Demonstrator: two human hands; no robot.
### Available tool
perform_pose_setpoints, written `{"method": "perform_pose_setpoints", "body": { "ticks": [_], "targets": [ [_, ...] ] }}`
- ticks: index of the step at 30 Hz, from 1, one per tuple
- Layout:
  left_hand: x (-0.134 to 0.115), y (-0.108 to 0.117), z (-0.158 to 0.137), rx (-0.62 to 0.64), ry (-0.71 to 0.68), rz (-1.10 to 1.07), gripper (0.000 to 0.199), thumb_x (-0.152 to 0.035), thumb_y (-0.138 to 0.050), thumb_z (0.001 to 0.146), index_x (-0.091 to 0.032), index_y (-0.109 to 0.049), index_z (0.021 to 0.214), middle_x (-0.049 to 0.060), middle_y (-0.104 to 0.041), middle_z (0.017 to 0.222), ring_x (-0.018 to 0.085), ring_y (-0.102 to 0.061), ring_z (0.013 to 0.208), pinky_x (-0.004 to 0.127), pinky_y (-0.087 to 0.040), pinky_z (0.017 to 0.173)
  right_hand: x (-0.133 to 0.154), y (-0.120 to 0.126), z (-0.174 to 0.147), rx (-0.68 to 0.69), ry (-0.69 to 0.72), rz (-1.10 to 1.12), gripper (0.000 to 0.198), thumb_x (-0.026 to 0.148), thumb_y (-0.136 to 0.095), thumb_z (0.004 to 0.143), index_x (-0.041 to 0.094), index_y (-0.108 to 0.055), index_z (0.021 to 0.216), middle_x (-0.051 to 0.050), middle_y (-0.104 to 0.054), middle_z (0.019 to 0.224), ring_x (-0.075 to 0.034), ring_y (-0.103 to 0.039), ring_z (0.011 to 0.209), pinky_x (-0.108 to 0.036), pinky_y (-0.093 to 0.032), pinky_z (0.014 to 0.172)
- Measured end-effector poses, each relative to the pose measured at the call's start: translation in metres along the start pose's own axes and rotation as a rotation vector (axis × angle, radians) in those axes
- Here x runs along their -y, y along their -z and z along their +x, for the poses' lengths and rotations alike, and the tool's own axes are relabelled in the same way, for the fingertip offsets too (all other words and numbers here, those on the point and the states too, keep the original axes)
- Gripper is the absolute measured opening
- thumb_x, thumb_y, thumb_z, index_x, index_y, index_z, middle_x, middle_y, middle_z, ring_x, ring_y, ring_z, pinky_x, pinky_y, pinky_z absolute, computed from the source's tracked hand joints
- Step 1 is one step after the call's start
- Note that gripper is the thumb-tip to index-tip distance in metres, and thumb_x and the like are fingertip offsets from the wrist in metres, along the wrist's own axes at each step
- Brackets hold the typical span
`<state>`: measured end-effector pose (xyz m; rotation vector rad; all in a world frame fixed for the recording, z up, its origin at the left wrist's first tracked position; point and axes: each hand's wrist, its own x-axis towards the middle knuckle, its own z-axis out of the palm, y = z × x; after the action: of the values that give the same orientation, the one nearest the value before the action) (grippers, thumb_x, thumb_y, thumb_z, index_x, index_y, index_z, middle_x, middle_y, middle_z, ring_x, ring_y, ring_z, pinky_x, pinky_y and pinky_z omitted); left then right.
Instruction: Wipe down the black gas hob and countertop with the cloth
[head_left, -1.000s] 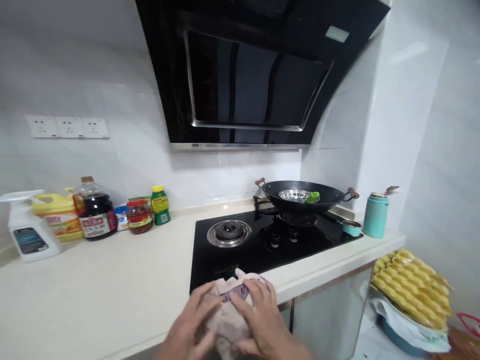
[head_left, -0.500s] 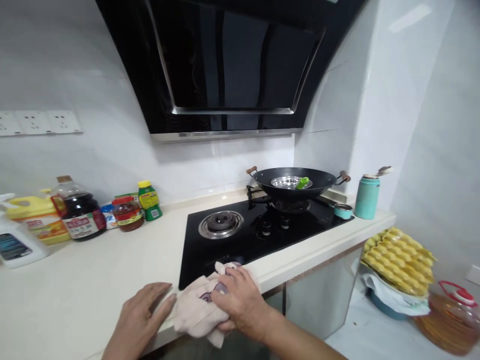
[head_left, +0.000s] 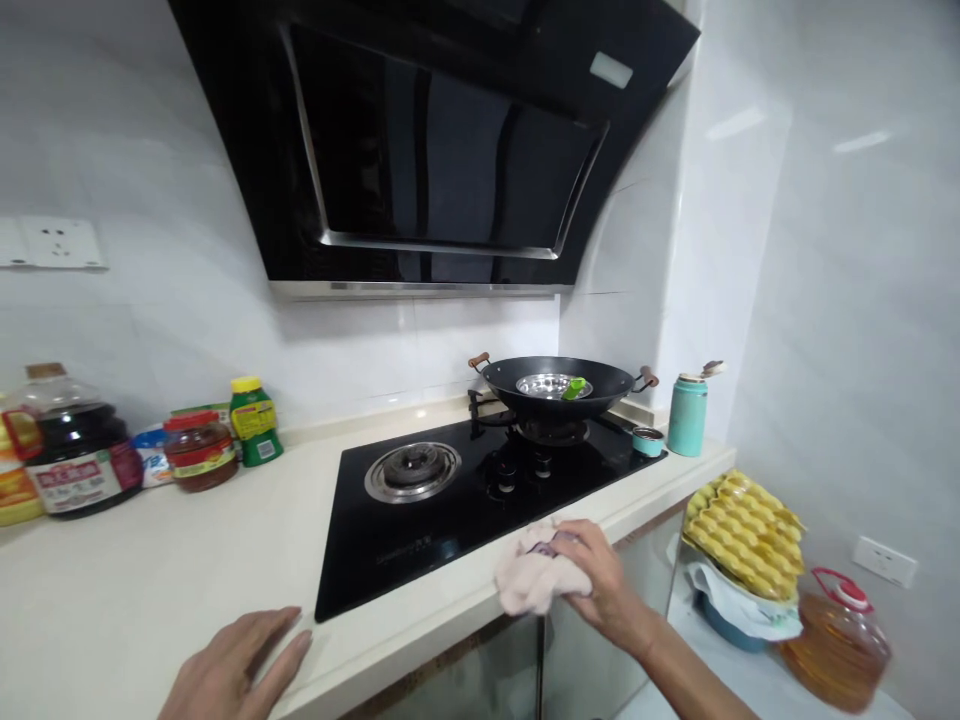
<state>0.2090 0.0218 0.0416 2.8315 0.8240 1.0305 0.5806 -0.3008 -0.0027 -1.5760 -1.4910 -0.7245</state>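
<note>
My right hand (head_left: 600, 580) grips a pale pink cloth (head_left: 536, 578), bunched up and pressed on the front edge of the cream countertop (head_left: 202, 545). Dark purple marks show on the cloth near my fingers. Just behind it lies the black glass gas hob (head_left: 457, 535). My left hand (head_left: 238, 660) rests on the counter near the hob's front left corner, its thumb and fingers apart and nothing in it.
A black wok (head_left: 555, 400) with a steel strainer (head_left: 536, 385) inside stands on the right burner. A turquoise flask (head_left: 687, 415) and small cup (head_left: 648, 441) are beside it. Sauce bottle (head_left: 79, 450), jar (head_left: 199, 452) and green bottle (head_left: 256, 425) line the left. A range hood (head_left: 435, 150) hangs above.
The cloth in my right hand has slid right along the counter's front edge, away from my left hand. The view has turned to the right.
</note>
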Motion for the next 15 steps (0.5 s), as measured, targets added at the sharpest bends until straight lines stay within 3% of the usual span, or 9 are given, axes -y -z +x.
{"method": "perform_pose_setpoints", "body": {
  "ticks": [5, 7, 11, 13, 15],
  "targets": [
    [-0.006, 0.0, -0.002, 0.016, 0.027, 0.019, 0.047, -0.065, -0.054, 0.087, -0.029, -0.08, 0.102, 0.004, -0.081, 0.107, 0.028, -0.076, 0.098, 0.037, -0.061, 0.089, -0.045, 0.045, 0.007, -0.153, -0.314, -0.152, 0.043, 0.027, -0.057, 0.083, 0.024, -0.061, 0.126, -0.013, -0.052, 0.129, -0.031, -0.055, 0.12, -0.053, -0.048, 0.105],
    [-0.008, 0.0, -0.002, 0.021, 0.037, 0.024, 0.05, -0.066, -0.053, 0.086, -0.028, -0.08, 0.102, 0.005, -0.081, 0.108, 0.029, -0.076, 0.099, 0.038, -0.06, 0.09, -0.066, 0.056, 0.015, -0.141, -0.455, -0.258, 0.047, 0.03, -0.054, 0.084, 0.024, -0.059, 0.131, -0.012, -0.054, 0.127, -0.03, -0.055, 0.118, -0.05, -0.047, 0.104],
    [-0.011, 0.002, -0.002, 0.028, 0.05, 0.027, 0.049, -0.065, -0.053, 0.087, -0.028, -0.08, 0.104, 0.005, -0.081, 0.109, 0.028, -0.075, 0.1, 0.038, -0.06, 0.089, -0.085, 0.054, 0.035, 0.214, -0.717, -0.532, 0.041, 0.039, -0.051, 0.09, 0.026, -0.065, 0.126, -0.01, -0.06, 0.119, -0.031, -0.057, 0.11, -0.05, -0.045, 0.095],
    [-0.013, 0.003, -0.002, 0.036, 0.053, 0.027, 0.048, -0.064, -0.052, 0.088, -0.028, -0.079, 0.104, 0.005, -0.08, 0.109, 0.028, -0.075, 0.1, 0.038, -0.06, 0.089, -0.078, 0.044, 0.045, 0.345, -0.739, -0.64, 0.04, 0.047, -0.052, 0.092, 0.024, -0.068, 0.12, -0.012, -0.061, 0.117, -0.033, -0.056, 0.109, -0.049, -0.043, 0.092],
    [-0.014, 0.004, -0.002, 0.038, 0.058, 0.025, 0.05, -0.065, -0.051, 0.088, -0.027, -0.079, 0.104, 0.006, -0.08, 0.11, 0.029, -0.075, 0.101, 0.039, -0.059, 0.09, -0.06, 0.029, 0.055, 0.394, -0.686, -0.661, 0.043, 0.053, -0.052, 0.094, 0.022, -0.068, 0.119, -0.012, -0.06, 0.115, -0.032, -0.055, 0.107, -0.046, -0.042, 0.089]
  ]
}}
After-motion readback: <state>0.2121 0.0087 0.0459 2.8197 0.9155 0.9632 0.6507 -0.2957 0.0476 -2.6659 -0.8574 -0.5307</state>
